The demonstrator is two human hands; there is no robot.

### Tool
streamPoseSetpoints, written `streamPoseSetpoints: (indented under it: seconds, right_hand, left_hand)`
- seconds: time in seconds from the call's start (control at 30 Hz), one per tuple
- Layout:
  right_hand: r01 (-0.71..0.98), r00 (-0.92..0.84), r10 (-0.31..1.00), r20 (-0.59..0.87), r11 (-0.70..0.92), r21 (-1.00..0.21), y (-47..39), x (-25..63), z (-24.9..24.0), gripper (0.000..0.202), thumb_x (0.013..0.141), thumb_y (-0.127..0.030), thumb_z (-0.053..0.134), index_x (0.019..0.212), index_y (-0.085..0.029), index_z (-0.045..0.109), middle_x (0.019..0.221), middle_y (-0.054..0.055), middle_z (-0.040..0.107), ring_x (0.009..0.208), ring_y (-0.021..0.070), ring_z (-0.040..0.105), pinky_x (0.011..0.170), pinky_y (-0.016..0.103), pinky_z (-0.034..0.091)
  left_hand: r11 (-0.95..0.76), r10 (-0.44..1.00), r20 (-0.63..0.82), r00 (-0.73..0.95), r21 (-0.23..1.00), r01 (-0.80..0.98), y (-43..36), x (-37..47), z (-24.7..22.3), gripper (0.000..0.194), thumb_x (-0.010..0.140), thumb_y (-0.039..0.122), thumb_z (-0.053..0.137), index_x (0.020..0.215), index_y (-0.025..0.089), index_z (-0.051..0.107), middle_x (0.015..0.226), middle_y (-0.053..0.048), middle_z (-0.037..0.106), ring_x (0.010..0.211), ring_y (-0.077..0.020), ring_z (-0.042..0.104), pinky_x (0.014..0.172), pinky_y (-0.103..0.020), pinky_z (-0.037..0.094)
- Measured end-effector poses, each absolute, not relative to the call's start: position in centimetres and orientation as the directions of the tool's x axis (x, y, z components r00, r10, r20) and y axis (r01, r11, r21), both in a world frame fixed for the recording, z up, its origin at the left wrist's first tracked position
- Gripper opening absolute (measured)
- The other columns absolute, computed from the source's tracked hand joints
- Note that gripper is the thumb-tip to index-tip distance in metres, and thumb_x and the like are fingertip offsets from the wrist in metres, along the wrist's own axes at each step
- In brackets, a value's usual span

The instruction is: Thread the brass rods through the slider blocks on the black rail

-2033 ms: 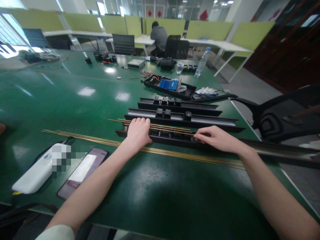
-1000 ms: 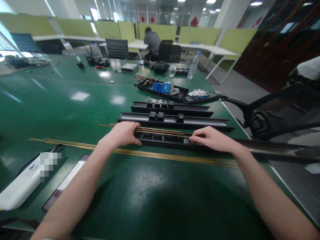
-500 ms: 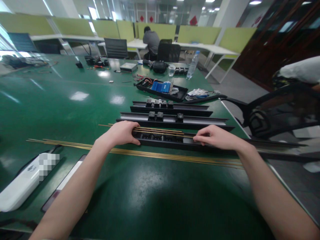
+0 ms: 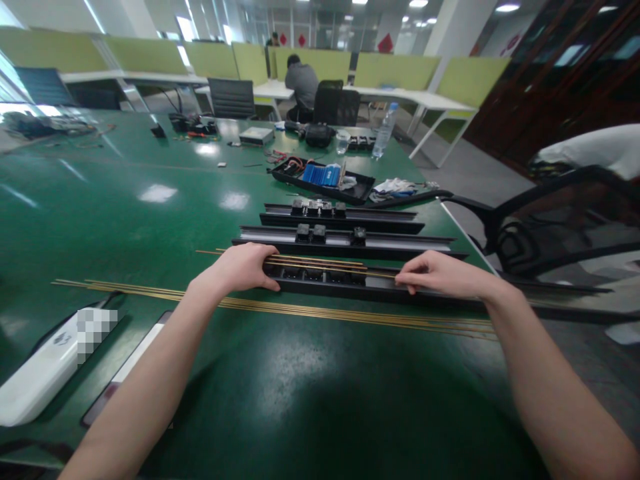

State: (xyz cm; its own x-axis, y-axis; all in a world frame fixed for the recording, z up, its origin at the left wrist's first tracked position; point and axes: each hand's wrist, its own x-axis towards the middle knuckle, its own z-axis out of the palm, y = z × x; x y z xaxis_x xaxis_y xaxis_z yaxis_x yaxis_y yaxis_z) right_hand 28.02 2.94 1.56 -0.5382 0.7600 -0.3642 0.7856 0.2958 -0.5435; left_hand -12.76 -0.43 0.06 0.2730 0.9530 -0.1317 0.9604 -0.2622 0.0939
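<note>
My left hand is closed around the left end of the nearest black rail, thumb on the near side and fingers over the far side. Several thin brass rods lie along the top of this rail and pass under that hand. Farther right, the pinched fingertips of my right hand are on the end of one thin rod, just above the rail's channel. Black square pieces sit inside the channel between my hands. More long brass rods lie on the table in front of the rail.
Beyond are two more black rails with small black blocks. A black tray with a blue part, gloves and a water bottle stand farther back. A white device and a phone lie at left; a chair stands right.
My right hand has slid a little to the right along the rail, its fingertips still pinched on the rod. My left hand has stayed in place.
</note>
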Motion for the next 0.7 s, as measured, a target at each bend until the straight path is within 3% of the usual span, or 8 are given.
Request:
streamPoseSetpoints:
  seconds: [0.47,0.6,0.7]
  right_hand:
    - [0.811,-0.524,0.736,-0.428,0.277,-0.516,3.3,29.2,1.8,0.05,0.084,-0.067,0.058,0.074,-0.021,0.075,0.068,0.001,0.065,0.06,0.0149,0.047,0.058,0.029,0.033]
    - [0.794,-0.535,0.727,-0.431,0.256,-0.552,3.3,29.3,2.2,0.046,0.084,-0.063,0.061,0.079,-0.02,0.077,0.075,0.003,0.071,0.068,0.018,0.057,0.064,0.03,0.04]
    - [0.758,-0.556,0.694,-0.458,0.198,-0.621,3.2,29.6,2.6,0.045,0.085,-0.06,0.063,0.093,-0.019,0.079,0.087,0.007,0.076,0.08,0.0222,0.066,0.073,0.032,0.048]
  left_hand:
    - [-0.268,0.952,-0.125,0.279,0.1,0.958,-0.4,-12.9,-0.1,0.064,0.064,0.063,0.074,0.116,0.026,0.067,0.117,-0.004,0.074,0.106,-0.0297,0.068,0.082,-0.035,0.053]
    - [-0.262,0.953,-0.13,0.274,0.104,0.96,-0.4,-12.9,-0.2,0.067,0.063,0.063,0.074,0.118,0.027,0.066,0.119,-0.004,0.073,0.108,-0.0292,0.067,0.083,-0.035,0.053]
    - [-0.258,0.954,-0.133,0.27,0.097,0.961,-0.4,-12.9,-0.1,0.066,0.063,0.063,0.074,0.118,0.027,0.066,0.118,-0.004,0.073,0.108,-0.0292,0.067,0.083,-0.035,0.053]
